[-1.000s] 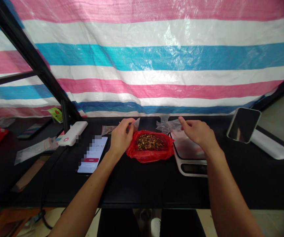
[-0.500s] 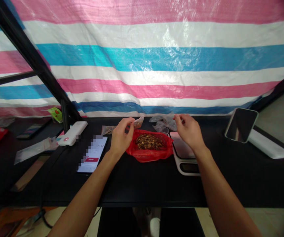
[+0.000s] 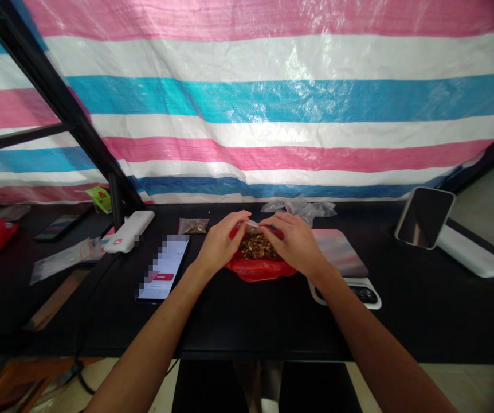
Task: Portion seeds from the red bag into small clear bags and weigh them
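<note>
Left hand [image 3: 220, 244] pinches a small clear plastic bag [image 3: 252, 223] with narrow fingers above brown seeds [image 3: 255, 248] in a red plastic bag [image 3: 261, 271], and right hand [image 3: 292, 244] curves close beside it, though I cannot tell if it grips. Both forearms reach from the near edge of a black table [image 3: 247, 327], which carries a digital kitchen scale [image 3: 339, 252] at right, a smartphone [image 3: 163, 267] at left, and crumpled clear bags [image 3: 298, 207] far behind. A striped tarpaulin [image 3: 247, 103] hangs along the far side.
</note>
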Demonstrator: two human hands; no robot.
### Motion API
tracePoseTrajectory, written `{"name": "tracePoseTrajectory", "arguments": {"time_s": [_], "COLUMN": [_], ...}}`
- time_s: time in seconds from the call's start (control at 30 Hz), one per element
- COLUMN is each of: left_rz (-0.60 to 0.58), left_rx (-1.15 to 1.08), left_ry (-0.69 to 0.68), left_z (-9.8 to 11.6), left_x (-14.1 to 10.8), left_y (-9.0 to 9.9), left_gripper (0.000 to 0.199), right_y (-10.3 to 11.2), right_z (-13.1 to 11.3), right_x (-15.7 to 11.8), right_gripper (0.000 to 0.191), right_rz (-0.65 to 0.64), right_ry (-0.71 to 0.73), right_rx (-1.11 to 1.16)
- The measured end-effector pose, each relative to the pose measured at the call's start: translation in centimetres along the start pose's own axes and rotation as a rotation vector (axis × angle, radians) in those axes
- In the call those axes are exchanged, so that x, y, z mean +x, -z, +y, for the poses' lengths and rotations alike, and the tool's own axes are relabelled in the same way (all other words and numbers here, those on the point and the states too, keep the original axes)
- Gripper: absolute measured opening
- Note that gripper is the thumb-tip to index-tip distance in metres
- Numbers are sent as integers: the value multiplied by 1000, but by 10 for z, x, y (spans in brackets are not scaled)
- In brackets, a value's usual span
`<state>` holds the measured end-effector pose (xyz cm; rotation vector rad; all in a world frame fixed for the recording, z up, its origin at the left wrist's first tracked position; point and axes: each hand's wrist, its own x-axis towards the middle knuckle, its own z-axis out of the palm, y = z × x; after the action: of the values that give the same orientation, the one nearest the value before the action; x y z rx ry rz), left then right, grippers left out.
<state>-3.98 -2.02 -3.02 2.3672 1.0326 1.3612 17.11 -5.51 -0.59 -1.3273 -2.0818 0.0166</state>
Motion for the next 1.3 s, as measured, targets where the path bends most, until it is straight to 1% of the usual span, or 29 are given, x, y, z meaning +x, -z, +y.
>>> {"name": "tracePoseTrajectory", "arguments": {"time_s": [0.1,0.13,0.17,0.23,0.3,0.37,0.43,0.53,0.63,0.87,0.93,1.0,1.1,1.17,1.3], "left_rz": [127,149,138,54,-22,-52,-58,-78,-104,-132,-133,-122,-103,-108,-116], "left_rx": [74,92,104,116,129,121,47,-133,-234,-273,-237,-153,-23,16,81], "left_ry": [56,78,96,128,166,219,275,315,314,285,267,240,168,120,97], "left_z": [6,8,10,13,15,16,15,11,8,10,12,13,13,12,15], "left_x": [1,1,1,1,1,0,-1,-1,0,1,1,0,0,0,1], "left_y": [1,1,1,2,0,-2,-6,-8,-9,-8,-9,-10,-11,-10,-8], "left_gripper": [16,12,10,11,13,18,23,24,23,21,20,21,21,20,20], "right_y": [-3,-5,-7,-12,-15,-17,-18,-18,-18,-18,-19,-21,-23,-24,-23], "right_z": [-2,-3,-5,-8,-12,-17,-20,-22,-21,-19,-20,-21,-24,-25,-24], "right_x": [0,0,0,-1,-2,-3,-4,-4,-4,-5,-5,-7,-8,-10,-10], "right_gripper": [18,18,17,16,17,18,17,17,17,19,18,17,15,15,14], "right_rz": [15,31,49,73,66,54,53,50,59,77,72,60,46,50,95], "right_ry": [-106,-148,-187,-241,-258,-253,-244,-233,-232,-289,-312,-317,-284,-260,-230], "right_rx": [97,149,203,299,346,347,339,344,312,255,242,215,148,102,70]}}
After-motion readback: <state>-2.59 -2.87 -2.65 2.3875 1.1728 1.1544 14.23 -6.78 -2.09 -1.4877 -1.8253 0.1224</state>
